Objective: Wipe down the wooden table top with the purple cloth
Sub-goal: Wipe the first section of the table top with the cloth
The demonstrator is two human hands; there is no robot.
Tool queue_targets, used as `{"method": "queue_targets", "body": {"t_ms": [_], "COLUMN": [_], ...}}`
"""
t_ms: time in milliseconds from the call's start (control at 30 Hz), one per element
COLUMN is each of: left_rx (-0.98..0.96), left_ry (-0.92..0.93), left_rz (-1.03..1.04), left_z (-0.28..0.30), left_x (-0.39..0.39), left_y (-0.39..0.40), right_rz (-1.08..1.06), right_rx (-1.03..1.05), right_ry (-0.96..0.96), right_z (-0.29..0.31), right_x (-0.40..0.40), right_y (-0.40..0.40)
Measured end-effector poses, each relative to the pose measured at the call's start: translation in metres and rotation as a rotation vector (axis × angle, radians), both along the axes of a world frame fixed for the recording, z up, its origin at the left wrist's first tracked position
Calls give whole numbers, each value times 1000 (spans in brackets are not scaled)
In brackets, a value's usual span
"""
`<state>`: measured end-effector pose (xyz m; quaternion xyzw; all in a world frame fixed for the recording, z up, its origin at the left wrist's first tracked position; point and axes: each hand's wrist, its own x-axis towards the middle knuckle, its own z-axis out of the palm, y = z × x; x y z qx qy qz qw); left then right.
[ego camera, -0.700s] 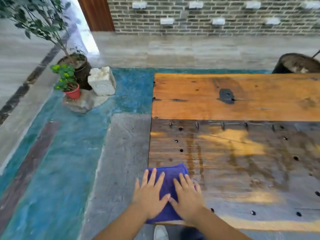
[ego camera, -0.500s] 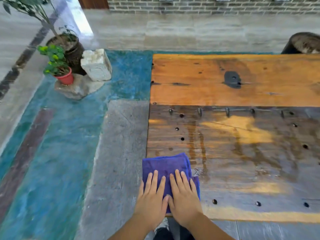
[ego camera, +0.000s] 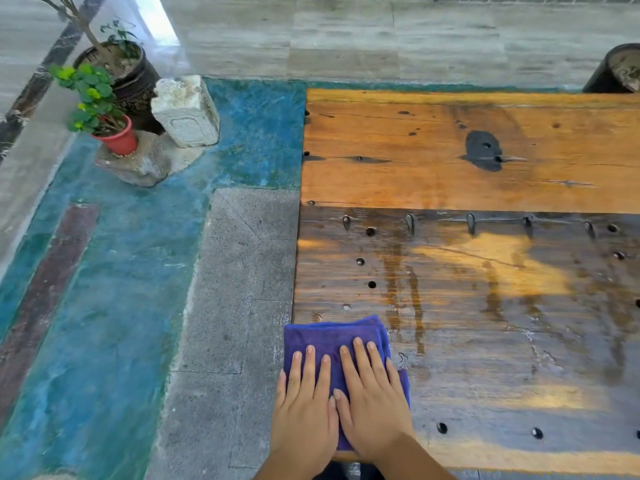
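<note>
Pressing down on the folded purple cloth point(ego camera: 334, 341) at the lower centre of the frame, the left hand point(ego camera: 304, 407) and the right hand point(ego camera: 372, 403) are laid flat side by side, fingers straight; no grip is closed round the fabric, which is only held down under the palms. The cloth is seen at the near left corner of the wooden plank bench point(ego camera: 467, 161), its left edge overhanging the bench edge slightly. The wiping step is judged to be in hand: the darker near plank is streaked with wet sheen, while the orange far plank at the upper right looks dry and is probably still to be done. A push of the cloth away from the body or to the right, with steady flat pressure, is what the next move seems to call for, the round holes in the plank being passed over.

At the upper left, a small red pot point(ego camera: 117, 138) holding a leafy green plant is seen on a grey rock, beside a dark pot point(ego camera: 135, 84) holding soil and a thin tree. A dark tub point(ego camera: 609, 71) at the upper right edge is cut off; its contents cannot be told.
</note>
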<state>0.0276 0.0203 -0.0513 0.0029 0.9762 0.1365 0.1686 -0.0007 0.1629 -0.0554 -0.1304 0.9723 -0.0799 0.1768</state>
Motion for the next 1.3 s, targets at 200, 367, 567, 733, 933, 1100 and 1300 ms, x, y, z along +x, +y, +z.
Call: {"method": "queue_targets", "body": {"t_ms": [200, 367, 567, 733, 933, 1100, 1300], "left_rx": [4, -14, -36, -63, -90, -98, -123], "left_ry": [8, 24, 72, 111, 167, 195, 236], "left_rz": [-48, -58, -73, -60, -58, -42, -49], "left_z": [-7, -15, -31, -42, -47, -49, -47], "left_x": [-33, -94, -175, -260, -361, -445, -555], "left_y": [-6, -10, -14, -17, -21, -26, -34], "right_rz": [-9, -45, -79, -73, -76, -45, -39], "right_rx": [-15, 11, -6, -5, -1, 1, -3], "right_ry": [-47, -27, 9, 29, 63, 129, 217], "right_z": [-8, -19, -29, -38, -42, -42, -43], "right_x": [-30, -88, -168, -255, -356, -443, -555], "right_y": [-4, -12, -18, -21, -26, -30, -37]}}
